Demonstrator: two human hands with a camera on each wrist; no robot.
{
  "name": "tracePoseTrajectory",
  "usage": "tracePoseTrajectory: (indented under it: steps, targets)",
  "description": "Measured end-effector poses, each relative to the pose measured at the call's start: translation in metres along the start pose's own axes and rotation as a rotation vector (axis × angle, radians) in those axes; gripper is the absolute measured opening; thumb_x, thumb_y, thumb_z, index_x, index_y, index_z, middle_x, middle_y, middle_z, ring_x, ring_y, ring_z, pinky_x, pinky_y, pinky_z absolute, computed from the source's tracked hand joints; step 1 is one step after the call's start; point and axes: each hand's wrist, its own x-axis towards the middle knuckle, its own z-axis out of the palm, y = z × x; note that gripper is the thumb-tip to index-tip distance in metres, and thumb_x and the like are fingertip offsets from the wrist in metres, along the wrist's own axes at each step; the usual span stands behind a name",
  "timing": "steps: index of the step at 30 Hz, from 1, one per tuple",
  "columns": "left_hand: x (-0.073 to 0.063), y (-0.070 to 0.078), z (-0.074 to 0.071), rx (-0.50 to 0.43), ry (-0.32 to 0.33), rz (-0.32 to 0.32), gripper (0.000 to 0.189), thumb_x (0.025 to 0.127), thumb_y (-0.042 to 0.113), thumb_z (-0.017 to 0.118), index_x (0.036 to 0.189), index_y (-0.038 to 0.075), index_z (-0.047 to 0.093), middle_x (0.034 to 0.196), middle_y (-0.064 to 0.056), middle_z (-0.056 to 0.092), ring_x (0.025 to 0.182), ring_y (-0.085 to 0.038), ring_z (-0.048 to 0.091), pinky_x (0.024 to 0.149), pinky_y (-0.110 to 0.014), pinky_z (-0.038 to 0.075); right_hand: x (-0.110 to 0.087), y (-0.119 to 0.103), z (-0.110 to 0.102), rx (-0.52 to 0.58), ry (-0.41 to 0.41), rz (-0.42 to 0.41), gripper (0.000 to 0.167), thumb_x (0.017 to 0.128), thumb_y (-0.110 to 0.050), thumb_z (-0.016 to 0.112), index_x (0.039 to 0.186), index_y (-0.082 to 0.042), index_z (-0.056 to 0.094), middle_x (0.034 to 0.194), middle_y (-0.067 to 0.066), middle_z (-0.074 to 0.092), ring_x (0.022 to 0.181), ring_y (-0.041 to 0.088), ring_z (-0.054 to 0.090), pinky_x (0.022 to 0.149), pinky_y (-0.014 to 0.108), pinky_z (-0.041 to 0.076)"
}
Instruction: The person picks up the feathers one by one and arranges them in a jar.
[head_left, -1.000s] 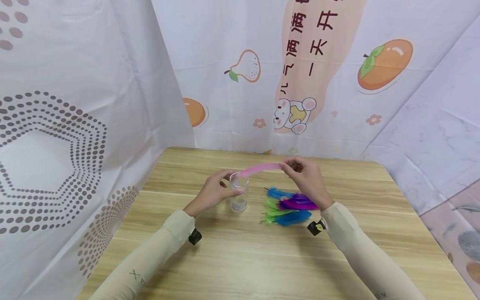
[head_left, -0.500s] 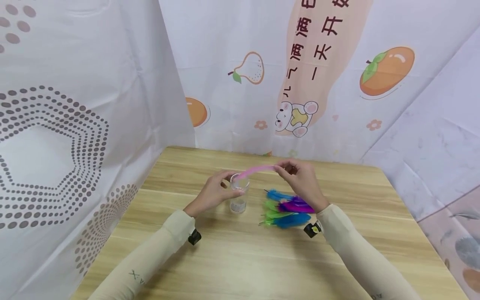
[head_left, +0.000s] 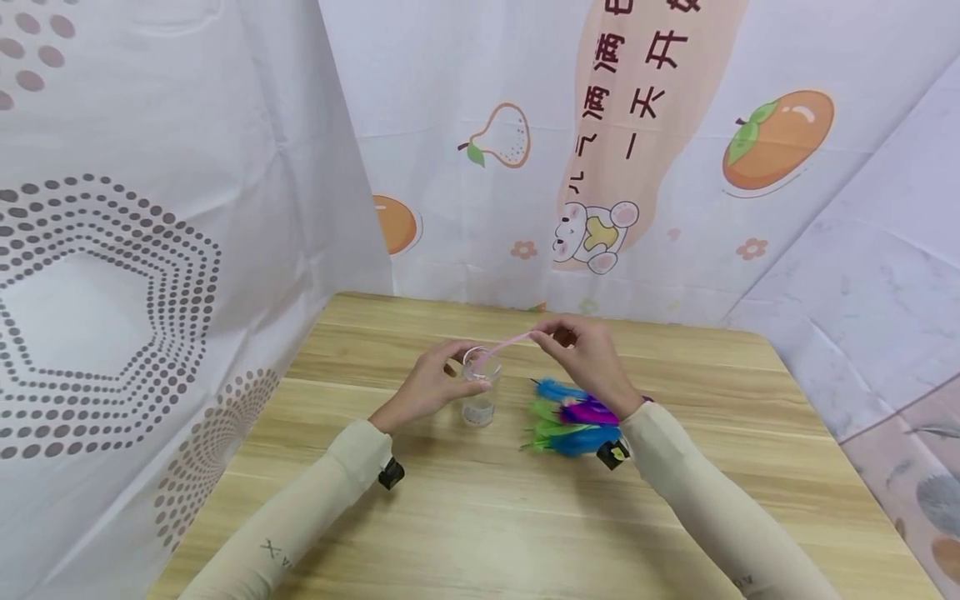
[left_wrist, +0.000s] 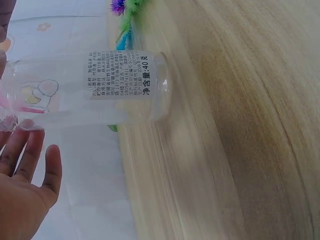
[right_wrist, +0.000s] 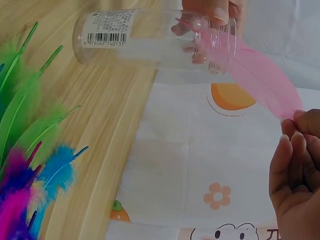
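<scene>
My left hand (head_left: 435,382) grips a clear plastic jar (left_wrist: 75,107) near its mouth; the jar stands upright on the table and bears a printed label (left_wrist: 122,75). My right hand (head_left: 581,354) pinches the tip of a pink feather (right_wrist: 265,80) between thumb and fingertips, above and to the right of the jar. The feather's quill end has passed through the open mouth and shows inside the jar's upper part in the right wrist view. Its other half slants up outside to my right fingertips.
Right of the jar lies a pile of loose feathers: green feathers (right_wrist: 30,115), blue feathers (head_left: 581,442) and purple-magenta feathers (head_left: 592,410). The wooden table (head_left: 495,517) ends at a printed cloth backdrop (head_left: 450,233) behind and to the left.
My right hand has moved left and slightly toward the jar, and more of the pink feather is inside the jar's mouth. My left hand keeps its hold on the jar.
</scene>
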Motion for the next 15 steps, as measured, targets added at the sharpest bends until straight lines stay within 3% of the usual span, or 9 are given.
tracePoseTrajectory:
  steps: [4, 11, 15]
  targets:
    - [0.0, 0.001, 0.0, -0.017, -0.004, 0.001, 0.064, 0.086, 0.047, 0.083, 0.141, 0.023, 0.061, 0.126, -0.003, 0.066, 0.11, -0.014, 0.058, 0.09, -0.041, 0.052, 0.001, 0.0, 0.004, 0.013, -0.003, -0.017, 0.011, 0.098, -0.026, 0.073, 0.1, -0.016, 0.077, 0.085, -0.006, 0.071, 0.069, 0.014, 0.061, 0.062, 0.025, 0.051]
    - [0.001, 0.001, 0.002, -0.007, -0.009, 0.008, 0.066, 0.087, 0.047, 0.082, 0.142, 0.019, 0.061, 0.123, 0.009, 0.064, 0.11, -0.013, 0.058, 0.089, -0.039, 0.053, 0.001, 0.002, 0.019, 0.035, -0.021, -0.037, 0.01, 0.098, -0.024, 0.073, 0.1, -0.016, 0.077, 0.084, -0.007, 0.07, 0.066, 0.013, 0.06, 0.057, 0.025, 0.05]
    - [0.001, 0.001, 0.001, -0.004, -0.008, 0.002, 0.066, 0.087, 0.046, 0.083, 0.143, 0.019, 0.061, 0.125, 0.009, 0.063, 0.11, -0.013, 0.059, 0.089, -0.038, 0.054, 0.001, 0.001, 0.029, 0.027, -0.034, -0.054, 0.009, 0.098, -0.024, 0.074, 0.099, -0.015, 0.077, 0.08, -0.008, 0.069, 0.062, 0.012, 0.057, 0.053, 0.025, 0.047]
